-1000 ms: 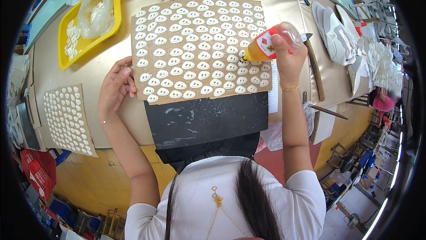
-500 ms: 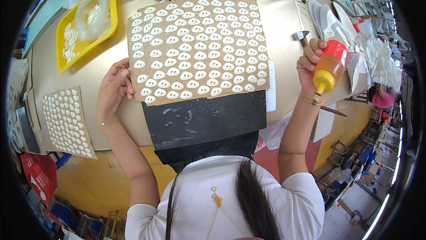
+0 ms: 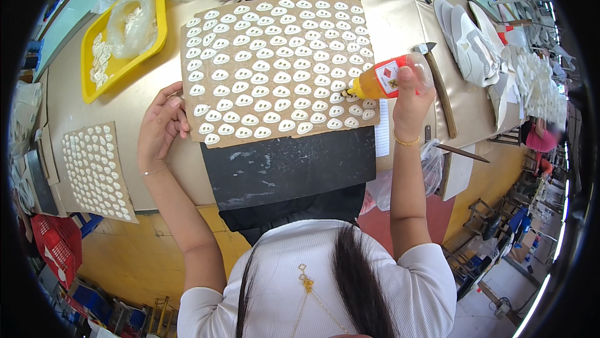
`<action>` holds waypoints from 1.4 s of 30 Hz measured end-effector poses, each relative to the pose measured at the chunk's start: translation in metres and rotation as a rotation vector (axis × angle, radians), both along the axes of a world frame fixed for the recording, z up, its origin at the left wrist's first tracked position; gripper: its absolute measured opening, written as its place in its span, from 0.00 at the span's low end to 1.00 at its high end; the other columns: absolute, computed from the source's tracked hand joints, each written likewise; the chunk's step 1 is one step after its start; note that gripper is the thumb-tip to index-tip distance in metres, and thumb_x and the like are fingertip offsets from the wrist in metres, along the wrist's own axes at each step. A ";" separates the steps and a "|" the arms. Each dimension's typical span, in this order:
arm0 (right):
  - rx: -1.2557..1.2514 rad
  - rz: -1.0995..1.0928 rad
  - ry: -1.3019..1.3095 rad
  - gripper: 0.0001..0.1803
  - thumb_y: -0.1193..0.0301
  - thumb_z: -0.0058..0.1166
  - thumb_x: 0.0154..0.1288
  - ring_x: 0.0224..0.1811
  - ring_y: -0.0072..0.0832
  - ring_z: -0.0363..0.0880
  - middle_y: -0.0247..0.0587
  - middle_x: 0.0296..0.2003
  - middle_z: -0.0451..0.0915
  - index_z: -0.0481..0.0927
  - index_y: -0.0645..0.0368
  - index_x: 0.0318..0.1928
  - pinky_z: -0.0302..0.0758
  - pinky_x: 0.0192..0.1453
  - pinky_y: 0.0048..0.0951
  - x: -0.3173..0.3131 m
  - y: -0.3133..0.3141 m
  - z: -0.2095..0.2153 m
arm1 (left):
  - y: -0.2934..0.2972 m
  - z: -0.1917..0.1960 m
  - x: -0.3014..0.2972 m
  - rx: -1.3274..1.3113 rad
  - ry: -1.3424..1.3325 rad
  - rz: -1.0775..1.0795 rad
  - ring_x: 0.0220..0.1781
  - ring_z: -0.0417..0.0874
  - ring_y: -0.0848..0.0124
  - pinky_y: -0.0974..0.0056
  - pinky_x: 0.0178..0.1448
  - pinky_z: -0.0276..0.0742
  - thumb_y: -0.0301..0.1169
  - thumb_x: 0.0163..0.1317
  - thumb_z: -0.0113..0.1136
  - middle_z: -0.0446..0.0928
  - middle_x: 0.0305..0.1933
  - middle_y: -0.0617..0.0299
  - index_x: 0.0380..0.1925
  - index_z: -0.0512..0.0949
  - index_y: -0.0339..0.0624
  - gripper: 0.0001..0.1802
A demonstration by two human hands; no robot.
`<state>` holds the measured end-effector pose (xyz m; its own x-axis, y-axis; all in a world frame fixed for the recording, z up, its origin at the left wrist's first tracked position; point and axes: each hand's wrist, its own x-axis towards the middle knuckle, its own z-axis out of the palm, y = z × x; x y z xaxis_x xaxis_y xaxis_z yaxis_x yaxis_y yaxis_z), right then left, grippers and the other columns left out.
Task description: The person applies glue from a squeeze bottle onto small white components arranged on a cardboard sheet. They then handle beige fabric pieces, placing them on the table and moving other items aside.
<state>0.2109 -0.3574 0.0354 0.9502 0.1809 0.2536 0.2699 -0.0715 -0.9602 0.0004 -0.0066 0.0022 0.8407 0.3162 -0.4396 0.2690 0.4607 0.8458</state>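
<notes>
**A:** What do my two hands hold here?

**B:** Your right hand [image 3: 412,91] is clenched around a soft plastic squeeze bottle [image 3: 389,76], orange liquid inside, clear at the base, with a labelled band. I see the bottle lying nearly level, its nozzle pointing away from your palm toward your left and touching the near right edge of the cardboard sheet [image 3: 278,69]. Your left hand [image 3: 161,126] grips nothing: fingers loosely curved, fingertips resting on the sheet's near left edge, palm on the beige tabletop [image 3: 400,0].

**A:** I note the sheet lies between my hands. Its surface?

**B:** Flat brown cardboard, covered in even rows of small white oval pieces [image 3: 250,100], each with a dark notch. Just nearer you than the sheet lies a matt black mat [image 3: 287,163], smeared in places.

**A:** And beyond each hand?

**B:** Just past your right hand, a hammer [image 3: 437,81] with a wooden handle; farther out, white shoe uppers [image 3: 472,44]. Outward of your left hand, a second smaller cardboard sheet [image 3: 97,169] of the same ovals; ahead of it, a yellow tray [image 3: 94,47] holding a clear bag [image 3: 131,22].
</notes>
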 end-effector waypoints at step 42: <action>-0.170 0.089 -0.230 0.16 0.66 0.67 0.55 0.32 0.18 0.77 0.36 0.30 0.81 0.80 0.66 0.37 0.74 0.38 0.20 0.001 0.007 0.017 | 0.000 -0.001 0.000 0.003 -0.001 -0.002 0.21 0.76 0.78 0.76 0.21 0.74 0.30 0.67 0.50 0.73 0.31 0.60 0.57 0.64 0.32 0.21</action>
<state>0.2115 -0.3500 0.0522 0.8497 0.3193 0.4196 0.4916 -0.1920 -0.8494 0.0007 -0.0065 0.0016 0.8420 0.3154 -0.4377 0.2690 0.4578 0.8473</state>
